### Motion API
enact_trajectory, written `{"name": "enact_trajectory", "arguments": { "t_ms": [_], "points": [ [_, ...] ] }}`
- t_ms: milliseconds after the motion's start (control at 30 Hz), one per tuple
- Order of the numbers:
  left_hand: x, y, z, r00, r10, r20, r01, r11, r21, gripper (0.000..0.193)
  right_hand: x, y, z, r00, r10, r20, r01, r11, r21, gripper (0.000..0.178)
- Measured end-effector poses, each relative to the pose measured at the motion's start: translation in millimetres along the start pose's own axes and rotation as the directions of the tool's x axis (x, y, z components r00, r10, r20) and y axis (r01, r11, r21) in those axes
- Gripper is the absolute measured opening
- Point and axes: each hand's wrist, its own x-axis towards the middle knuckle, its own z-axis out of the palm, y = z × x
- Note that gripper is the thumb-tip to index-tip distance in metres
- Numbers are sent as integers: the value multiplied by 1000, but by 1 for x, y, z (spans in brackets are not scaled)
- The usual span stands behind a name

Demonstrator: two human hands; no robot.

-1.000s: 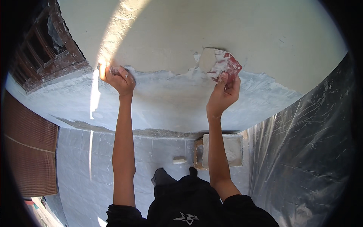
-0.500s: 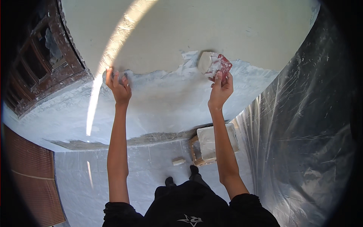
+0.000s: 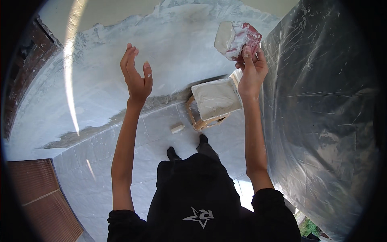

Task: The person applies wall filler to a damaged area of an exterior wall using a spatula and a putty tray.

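Note:
My right hand [image 3: 254, 72] grips a red plastic scraper [image 3: 254, 37], thumb on its face and fingers behind. Pale wet plaster [image 3: 225, 35] coats the scraper's left part. It is held up in front of the wall's right end, near the plastic sheeting; whether it touches anything is unclear. My left hand [image 3: 138, 78] is raised before the smeared grey-white wall [image 3: 173, 44], fingers apart and holding nothing, with plaster specks on the thumb. Below and left of my right hand, a rectangular tray [image 3: 198, 105] of plaster rests on a wooden stool [image 3: 196, 123].
Clear plastic sheeting [image 3: 318, 109] hangs along the right side. A small pale block [image 3: 177, 128] lies on the tiled floor [image 3: 153, 135] near my feet. A brown wooden frame [image 3: 34, 60] is at the far left, and a brown ribbed panel [image 3: 44, 197] stands lower left.
My view has tilted down and turned right. The plaster-loaded scraper has come away from the upper wall, and my left hand has left the wall and opened out.

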Motion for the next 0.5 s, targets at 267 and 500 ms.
{"name": "enact_trajectory", "arguments": {
  "t_ms": [267,500],
  "points": [
    [-52,74,68,937,-277,213,301,949,-91,36,36,27,-100,980,91,178,-86,996,-35,21],
    [-166,142,164,587,-729,352,752,652,96,40,90,110,-231,914,314,257,-260,939,-225,21]
  ]
}}
